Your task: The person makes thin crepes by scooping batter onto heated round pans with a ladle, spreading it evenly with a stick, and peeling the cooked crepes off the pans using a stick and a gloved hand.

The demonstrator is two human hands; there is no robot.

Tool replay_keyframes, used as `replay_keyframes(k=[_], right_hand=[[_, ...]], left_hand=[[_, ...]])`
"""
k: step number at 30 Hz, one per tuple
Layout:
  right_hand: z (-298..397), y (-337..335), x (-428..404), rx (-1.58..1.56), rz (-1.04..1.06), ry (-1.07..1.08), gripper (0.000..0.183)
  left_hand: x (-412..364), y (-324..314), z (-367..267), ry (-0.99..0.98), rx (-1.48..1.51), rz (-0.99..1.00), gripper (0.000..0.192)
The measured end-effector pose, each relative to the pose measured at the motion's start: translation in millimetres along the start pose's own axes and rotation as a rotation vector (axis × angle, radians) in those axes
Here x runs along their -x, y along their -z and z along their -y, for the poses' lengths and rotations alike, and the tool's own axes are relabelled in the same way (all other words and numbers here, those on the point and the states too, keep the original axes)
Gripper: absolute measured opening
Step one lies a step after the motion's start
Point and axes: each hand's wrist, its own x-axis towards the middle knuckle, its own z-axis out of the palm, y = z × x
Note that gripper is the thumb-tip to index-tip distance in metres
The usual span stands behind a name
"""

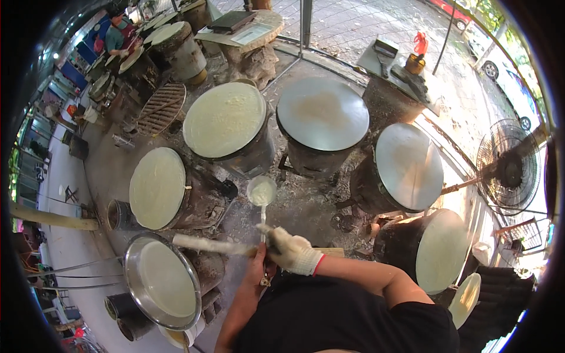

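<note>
A ladle with pale batter in its bowl points away from me. My bare left hand grips its handle. My right hand, in a white knit glove, is against my left hand, fingers near the ladle handle; whether it grips anything is hidden. A batter-coated spreader stick, blurred, extends left from between my hands; which hand holds it is unclear. At left stands a large steel bowl of pale batter. Beyond my hands, pale batter sheets cover a round griddle and another griddle.
A grey griddle and another sit on drum stoves ahead and right. A batter-covered griddle stands beside my right arm. A fan is at far right. A person works at the far left. Ash litters the floor.
</note>
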Motion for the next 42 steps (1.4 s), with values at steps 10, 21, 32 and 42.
replay_keyframes(k=[10, 21, 32, 42], right_hand=[[-44.3, 11.7, -90.5, -0.124, 0.239, 0.090, 0.028], [-234.6, 187.3, -338.2, 0.828, -0.415, 0.251, 0.052], [-273.5, 224.8, -391.0, 1.060, -0.297, 0.204, 0.063], [-193.9, 96.1, -242.7, 0.050, 0.533, 0.142, 0.036]], left_hand=[[-12.0, 68.2, -1.5, 0.051, 0.333, -0.227, 0.026], [-38.3, 29.8, -64.2, 0.084, 0.516, -0.523, 0.027], [-76.7, 17.7, -69.1, -0.025, 0.682, -0.523, 0.027], [-93.2, -1.6, -91.5, -0.040, 0.740, -0.509, 0.024]])
